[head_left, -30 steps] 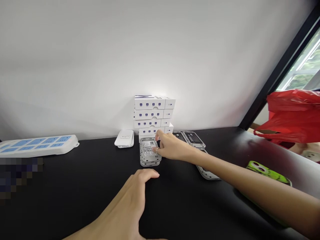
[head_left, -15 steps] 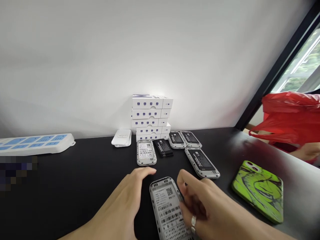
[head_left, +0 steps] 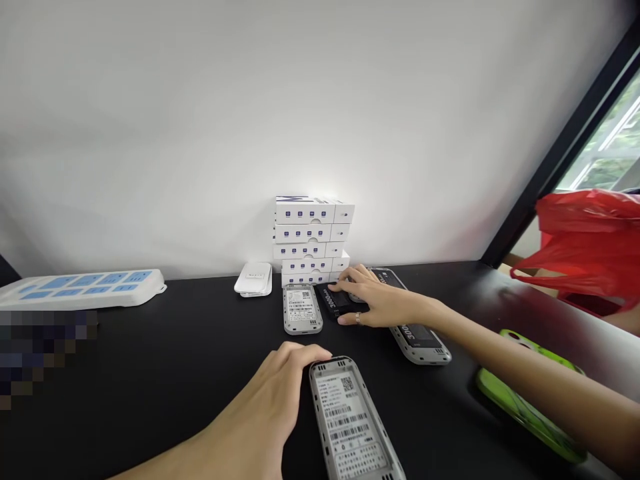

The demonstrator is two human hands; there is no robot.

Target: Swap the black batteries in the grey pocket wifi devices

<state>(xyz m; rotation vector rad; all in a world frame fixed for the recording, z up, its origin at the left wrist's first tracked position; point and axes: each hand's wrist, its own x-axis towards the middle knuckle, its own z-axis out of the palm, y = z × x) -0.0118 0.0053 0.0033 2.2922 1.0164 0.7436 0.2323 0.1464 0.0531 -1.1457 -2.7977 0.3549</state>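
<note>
An uncovered white device point(head_left: 350, 420) with a barcode label and no battery in it lies on the black table at the front. Against its upper left edge rests my left hand point(head_left: 280, 387), its fingers bent together at the corner. Farther back, my right hand point(head_left: 367, 300) reaches over a black 3000 mAh battery point(head_left: 333, 301), thumb and fingers apart at its right side. A second open device point(head_left: 301, 310) lies just left of that battery. Devices with batteries in them point(head_left: 420, 341) are partly hidden behind my right hand and forearm.
White boxes point(head_left: 305, 233) are stacked by the wall, with white covers point(head_left: 254, 279) to their left. A power strip point(head_left: 90, 288) lies far left. On the right are a green phone point(head_left: 525, 400), partly under my forearm, and a red plastic bag point(head_left: 590, 233).
My right hand has left the front device and moved back to the black battery. My left hand now touches the device's upper left corner. The view has shifted slightly.
</note>
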